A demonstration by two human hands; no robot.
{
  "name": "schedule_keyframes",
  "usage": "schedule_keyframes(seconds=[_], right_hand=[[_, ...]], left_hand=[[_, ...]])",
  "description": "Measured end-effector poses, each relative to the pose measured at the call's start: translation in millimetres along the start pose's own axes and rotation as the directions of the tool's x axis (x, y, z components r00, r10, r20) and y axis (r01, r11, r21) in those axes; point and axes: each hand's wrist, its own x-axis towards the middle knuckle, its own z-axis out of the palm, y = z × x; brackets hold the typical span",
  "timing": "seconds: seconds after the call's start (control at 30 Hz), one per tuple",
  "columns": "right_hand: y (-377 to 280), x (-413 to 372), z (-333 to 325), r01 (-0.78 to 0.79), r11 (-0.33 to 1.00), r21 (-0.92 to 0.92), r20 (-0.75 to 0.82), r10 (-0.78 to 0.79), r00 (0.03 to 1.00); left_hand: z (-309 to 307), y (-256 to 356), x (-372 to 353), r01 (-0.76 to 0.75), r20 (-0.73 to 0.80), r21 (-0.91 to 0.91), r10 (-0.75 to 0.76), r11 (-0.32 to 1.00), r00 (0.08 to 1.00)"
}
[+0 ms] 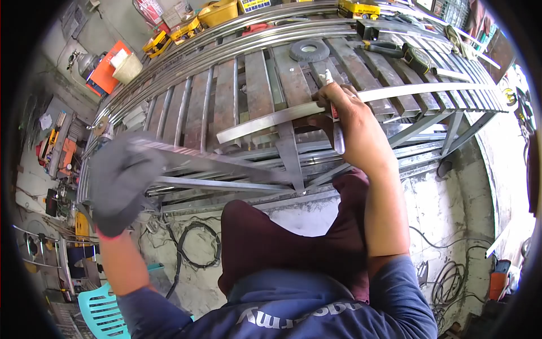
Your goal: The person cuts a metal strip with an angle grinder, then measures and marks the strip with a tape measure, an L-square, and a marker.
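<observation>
My left hand point(124, 183), in a grey glove, is closed around the end of a flat metal strip point(220, 164); both are smeared by motion. The strip points right, below the table edge. My right hand point(350, 116) is bare and closed, with a white marker point(339, 138) between its fingers. Those same fingers rest at a long, bright metal bar point(265, 122) lying across the slatted table. Under the bar, a flat tapered metal blade point(290, 158) hangs down past the table edge; where it joins is hidden by the bar and my hand.
The slatted metal table point(257, 85) carries long tubes, a grinding disc point(309, 51), pliers point(384, 49) and a tape measure point(416, 58). Yellow boxes point(186, 29) stand along its far side. A turquoise chair point(104, 311) is at lower left. Cables point(197, 246) lie on the floor.
</observation>
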Motion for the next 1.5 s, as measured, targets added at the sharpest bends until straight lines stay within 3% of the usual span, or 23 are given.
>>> schedule_keyframes(seconds=[0.03,0.07,0.13,0.2,0.27,0.3,0.37,0.43,0.47,0.53,0.6,0.8,0.97,1.1,1.3,1.4,1.5], right_hand=[[1.5,4.7,-4.7,-0.04,0.998,0.045,0.034,0.038,0.999],[6.0,11.5,-9.7,-0.055,0.999,-0.001,0.081,0.055,0.995],[9.8,27.5,-14.9,-0.016,0.992,-0.125,0.133,0.032,0.991],[13.6,42.2,-17.1,0.005,0.987,-0.164,0.172,0.023,0.985],[28.0,50.4,-12.9,0.074,0.996,-0.054,0.182,-0.063,0.981],[33.3,53.5,-11.1,0.112,0.994,0.0,0.184,-0.11,0.977],[30.0,49.1,-10.1,0.07,0.994,0.087,0.116,-0.08,0.99],[32.7,42.6,-7.8,-0.01,0.999,0.053,0.11,0.004,0.994],[30.0,41.8,-7.1,-0.009,0.997,0.071,0.075,0.004,0.997],[24.4,37.8,-4.5,-0.02,0.994,0.108,0.007,0.019,1.0],[24.5,34.3,0.1,-0.012,0.99,0.142,-0.059,0.021,0.998],[27.6,30.8,5.7,0.011,0.979,0.202,-0.104,0.011,0.994],[31.9,32.3,4.7,0.04,0.982,0.185,-0.074,-0.026,0.997],[27.4,32.3,3.9,0.006,0.975,0.222,-0.075,0.011,0.997],[28.5,34.0,4.0,-0.022,0.977,0.211,-0.05,0.033,0.998],[28.3,32.8,3.8,-0.042,0.978,0.204,-0.052,0.054,0.997],[27.6,32.3,5.0,-0.028,0.978,0.208,-0.063,0.042,0.997]], left_hand=[[-27.6,-16.5,-19.9,-0.132,-0.041,-0.088,0.129,0.987,0.991],[-48.1,-18.5,-34.1,-0.226,-0.14,0.053,0.232,0.973,0.963],[-71.4,-18.0,-58.1,-0.24,-0.381,0.204,0.303,0.949,0.874],[-88.3,-28.2,-77.0,-0.208,-0.633,0.126,0.24,0.97,0.736],[-107.5,-61.6,-92.4,-0.36,-0.787,-0.043,0.19,0.932,0.587],[-83.7,-59.4,-82.6,-0.21,-0.777,0.197,0.283,0.958,0.563],[-35.1,-53.9,-62.2,0.174,-0.734,0.606,0.461,0.776,0.498],[14.9,-17.1,-26.1,-0.09,-0.463,0.749,0.615,0.656,0.638],[36.4,7.7,-4.6,-0.204,-0.202,0.874,0.712,0.441,0.673],[84.5,-21.5,10.2,-0.192,-0.051,0.942,0.684,0.275,0.728],[126.2,-39.2,28.8,-0.195,0.006,0.955,0.639,0.225,0.769],[178.0,-42.6,67.5,-0.157,-0.058,0.929,0.549,0.336,0.834],[165.2,-21.2,72.3,-0.164,-0.089,0.74,0.336,0.653,0.938],[143.9,-11.9,69.0,-0.16,0.06,0.553,0.152,0.818,0.987],[148.4,-3.2,71.5,-0.067,0.101,0.561,0.012,0.825,0.995],[142.0,-7.5,75.7,-0.079,0.126,0.487,0.019,0.87,0.992],[138.4,-30.2,72.9,-0.228,0.072,0.59,0.231,0.775,0.97]])
